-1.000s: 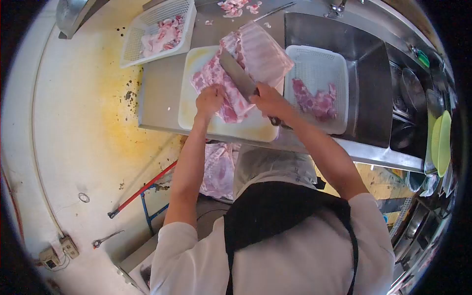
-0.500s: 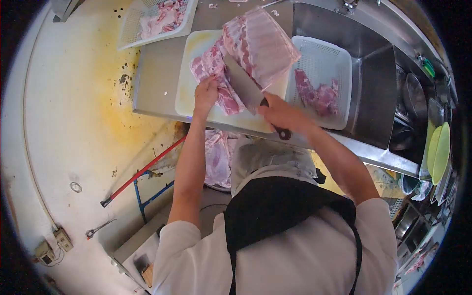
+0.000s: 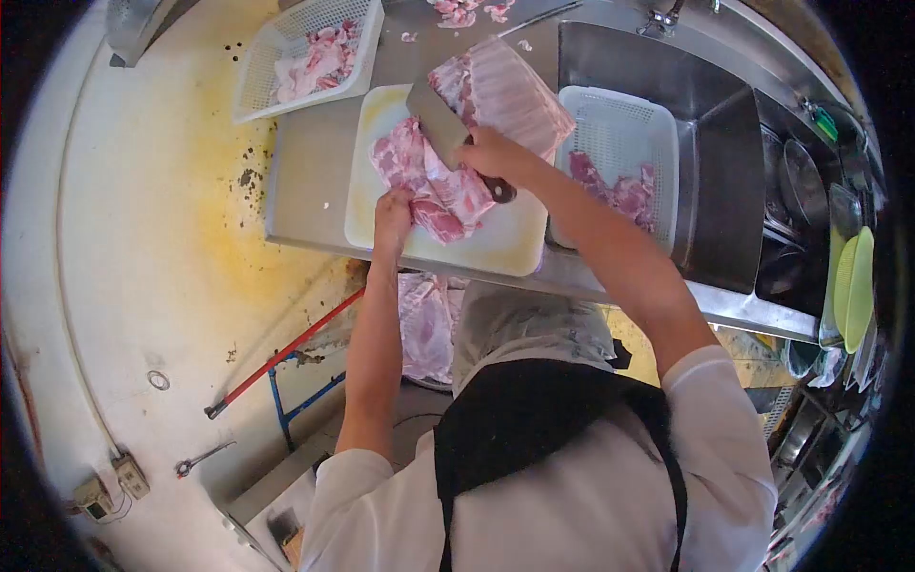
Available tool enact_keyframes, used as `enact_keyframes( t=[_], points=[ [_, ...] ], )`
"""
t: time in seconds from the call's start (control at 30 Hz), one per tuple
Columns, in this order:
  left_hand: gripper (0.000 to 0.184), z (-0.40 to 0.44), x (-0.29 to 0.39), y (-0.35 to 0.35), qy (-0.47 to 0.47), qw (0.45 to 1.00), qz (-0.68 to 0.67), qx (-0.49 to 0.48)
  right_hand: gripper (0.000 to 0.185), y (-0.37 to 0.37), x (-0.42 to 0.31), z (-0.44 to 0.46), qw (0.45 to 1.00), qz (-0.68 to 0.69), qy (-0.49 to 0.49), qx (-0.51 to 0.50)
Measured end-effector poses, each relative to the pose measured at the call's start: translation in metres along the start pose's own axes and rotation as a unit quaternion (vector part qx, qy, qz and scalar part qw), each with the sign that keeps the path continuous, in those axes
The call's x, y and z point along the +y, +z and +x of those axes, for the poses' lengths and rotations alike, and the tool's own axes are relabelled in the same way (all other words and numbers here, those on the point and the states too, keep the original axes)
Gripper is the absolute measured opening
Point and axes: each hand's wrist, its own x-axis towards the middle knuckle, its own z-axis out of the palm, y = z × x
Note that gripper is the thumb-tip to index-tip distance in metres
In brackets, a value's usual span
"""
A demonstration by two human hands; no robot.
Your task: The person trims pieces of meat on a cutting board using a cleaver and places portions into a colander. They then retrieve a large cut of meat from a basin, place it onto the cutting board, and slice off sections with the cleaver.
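Observation:
A white cutting board (image 3: 510, 246) carries a piece of raw meat (image 3: 419, 172) and, behind it to the right, a large slab of ribs (image 3: 519, 100). My left hand (image 3: 392, 217) is closed on the near left edge of the meat piece, its fingertips partly hidden. In my right hand (image 3: 496, 157) is the handle of a cleaver (image 3: 440, 126). Its wide blade lies slanted between the meat piece and the ribs, pointing up and left. The blade covers part of the meat's far side.
Right of the board, a white perforated basket (image 3: 624, 119) holds cut meat. Another white basket (image 3: 250, 81) with trimmings stands at the back left. The steel sink (image 3: 720, 153) lies to the right. Below the counter edge is more meat (image 3: 426, 329).
The cleaver and my right hand have moved up and left, across the far side of the meat piece. A gap now shows between that piece and the ribs. The view has shifted slightly.

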Motion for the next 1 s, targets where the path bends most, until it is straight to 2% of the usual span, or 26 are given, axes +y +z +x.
enact_keyframes(
  t=[0.07, 0.17, 0.27, 0.43, 0.53, 0.6, 0.63, 0.73, 0.77, 0.83, 0.87, 0.93, 1.0],
  points=[
    [0.024, -0.001, -0.008, -0.003, -0.018, 1.0, -0.02, -0.004, 0.03, 0.0, -0.007, 0.0, 0.999, 0.005, 0.023, -0.031],
    [0.022, -0.002, 0.007, 0.001, -0.046, 0.996, -0.078, 0.008, 0.028, 0.0, -0.019, -0.059, 0.994, 0.038, 0.076, -0.071],
    [0.019, -0.003, 0.007, 0.001, -0.056, 0.992, -0.111, 0.01, 0.028, 0.008, 0.0, -0.093, 0.986, 0.092, 0.109, -0.085],
    [0.017, 0.005, -0.001, -0.01, -0.097, 0.987, -0.131, -0.006, 0.03, 0.005, -0.012, -0.141, 0.983, 0.034, 0.132, -0.127],
    [0.02, 0.011, -0.004, -0.013, -0.149, 0.965, -0.216, 0.02, 0.032, 0.003, -0.004, -0.156, 0.984, 0.004, 0.117, -0.132],
    [0.024, 0.001, -0.001, -0.008, -0.074, 0.997, 0.016, 0.028, 0.034, 0.007, -0.002, -0.166, 0.989, 0.003, 0.108, -0.101],
    [0.027, 0.001, 0.007, -0.004, -0.029, 0.99, 0.132, 0.032, 0.036, 0.008, -0.004, -0.17, 0.992, 0.005, 0.105, -0.066],
    [0.03, -0.058, 0.04, 0.024, 0.113, 0.912, 0.391, 0.055, 0.038, 0.019, 0.004, -0.185, 0.994, 0.028, 0.106, 0.002],
    [0.029, -0.058, 0.038, 0.02, 0.085, 0.936, 0.341, 0.025, 0.039, 0.025, 0.009, -0.188, 0.993, 0.038, 0.106, 0.021],
    [0.027, -0.05, 0.037, 0.008, 0.032, 0.97, 0.239, -0.035, 0.057, 0.042, 0.021, -0.193, 0.994, 0.049, 0.1, 0.017],
    [0.026, -0.05, 0.031, 0.008, 0.038, 0.982, 0.182, -0.032, 0.067, 0.048, 0.023, -0.195, 0.994, 0.055, 0.098, 0.017],
    [0.024, -0.049, 0.019, 0.009, 0.053, 0.996, 0.063, -0.025, 0.066, 0.052, 0.019, -0.185, 0.992, 0.067, 0.109, -0.006],
    [0.025, -0.048, 0.011, 0.006, 0.063, 0.995, 0.074, -0.026, 0.065, 0.055, 0.017, -0.171, 0.993, 0.067, 0.098, -0.019]
  ],
)
